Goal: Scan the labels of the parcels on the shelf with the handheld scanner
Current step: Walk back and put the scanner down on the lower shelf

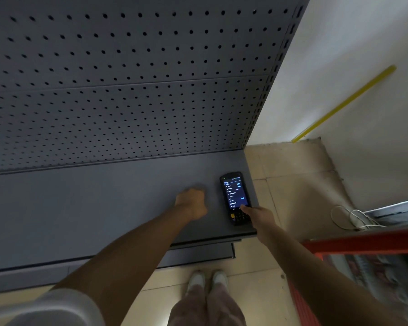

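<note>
The right hand (260, 216) is the nearer grip: its forefinger is straight, tip on the lower screen of the scanner (236, 198), holding nothing. The scanner lies flat at the shelf's (104, 203) right end, long axis running away from the person. The left hand (191, 203) rests beside it as an empty fist. The scanner is a glossy black slab; the shelf is matt grey metal with a pegboard (127, 90) back. No parcels show.

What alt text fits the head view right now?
A handheld scanner lies screen-up near the right end of a grey shelf; the right hand points a finger at its screen. The left hand rests fisted beside it.
</note>
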`<state>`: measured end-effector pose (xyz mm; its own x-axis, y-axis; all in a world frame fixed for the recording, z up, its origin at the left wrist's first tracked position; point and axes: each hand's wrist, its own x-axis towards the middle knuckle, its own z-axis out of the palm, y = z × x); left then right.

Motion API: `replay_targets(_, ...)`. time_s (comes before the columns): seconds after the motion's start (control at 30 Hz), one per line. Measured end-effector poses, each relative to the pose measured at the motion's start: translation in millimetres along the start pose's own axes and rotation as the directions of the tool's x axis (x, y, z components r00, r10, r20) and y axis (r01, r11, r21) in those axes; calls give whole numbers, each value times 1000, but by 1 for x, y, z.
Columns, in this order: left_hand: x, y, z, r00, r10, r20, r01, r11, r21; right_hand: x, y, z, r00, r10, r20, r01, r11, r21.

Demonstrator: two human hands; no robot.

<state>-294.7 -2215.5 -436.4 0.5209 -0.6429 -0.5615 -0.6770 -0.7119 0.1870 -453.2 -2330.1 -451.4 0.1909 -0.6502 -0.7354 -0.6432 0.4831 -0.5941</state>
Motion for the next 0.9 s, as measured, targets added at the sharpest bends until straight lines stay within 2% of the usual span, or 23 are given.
replay_targets(0.13,0,-2,3,1000,8,-17,-8,1000,0,2,2,1,991,-124,-48,112,973,-203)
replay_targets(0.2,0,-4,4,1000,10,-22,-11,1000,-11,4,4,5,980,-189,-60,156,923,-351)
replay_targets(0.3,0,-6,5,1000,20,-7,-21,999,-26,-5,2,11,958,-278,-67,200,817,-540)
replay_targets(0.4,1,-7,6,1000,25,-10,-26,999,-34,-14,-1,18,917,-397,-43,233,621,-748)
replay_targets(0.57,1,-8,9,999,38,-24,-39,999,-27,-11,-7,24,925,-379,4,230,553,-801)
replay_targets(0.77,3,-8,8,998,43,-36,-44,999,-12,-8,-7,22,915,-400,-55,239,648,-723)
replay_targets(0.9,3,-8,5,999,43,-33,-43,999,-15,-7,-9,23,908,-414,-69,240,648,-723)
